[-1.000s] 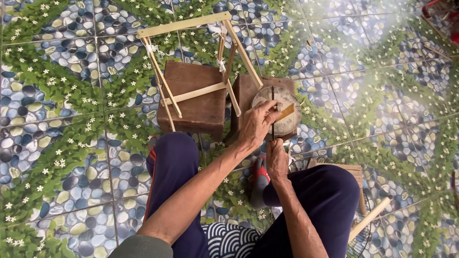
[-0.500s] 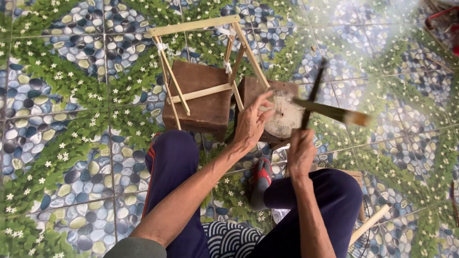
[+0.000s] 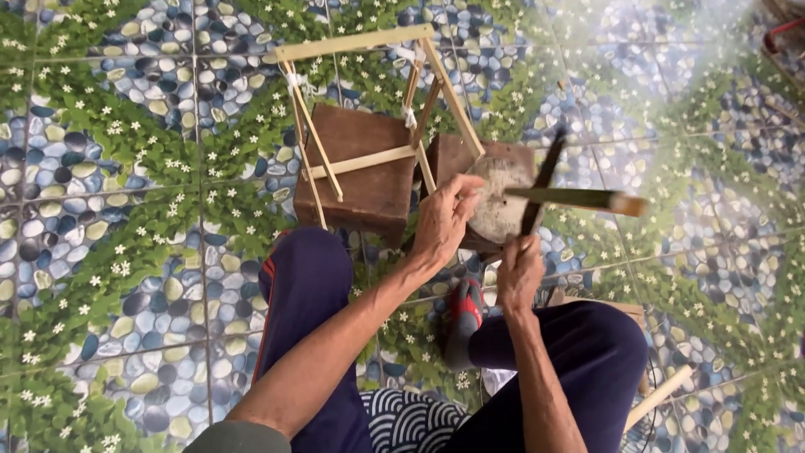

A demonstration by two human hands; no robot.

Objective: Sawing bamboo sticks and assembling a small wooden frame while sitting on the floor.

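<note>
Two dark brown wooden blocks (image 3: 369, 168) sit side by side on the pebble-and-flower patterned tiled floor (image 3: 109, 218), and I see a pale bamboo stick frame (image 3: 369, 109) tied with white string standing over them. My left hand (image 3: 444, 222) pinches a long bamboo strip (image 3: 579, 199) lying across the round worn block (image 3: 495, 197). My right hand (image 3: 520, 273) is clenched around the handle of a dark blade (image 3: 541, 180), raised above the strip.

frame (image 3: 369, 101) on left block (image 3: 365, 168); round block (image 3: 495, 197) right; left hand (image 3: 444, 218) touching it.
</note>
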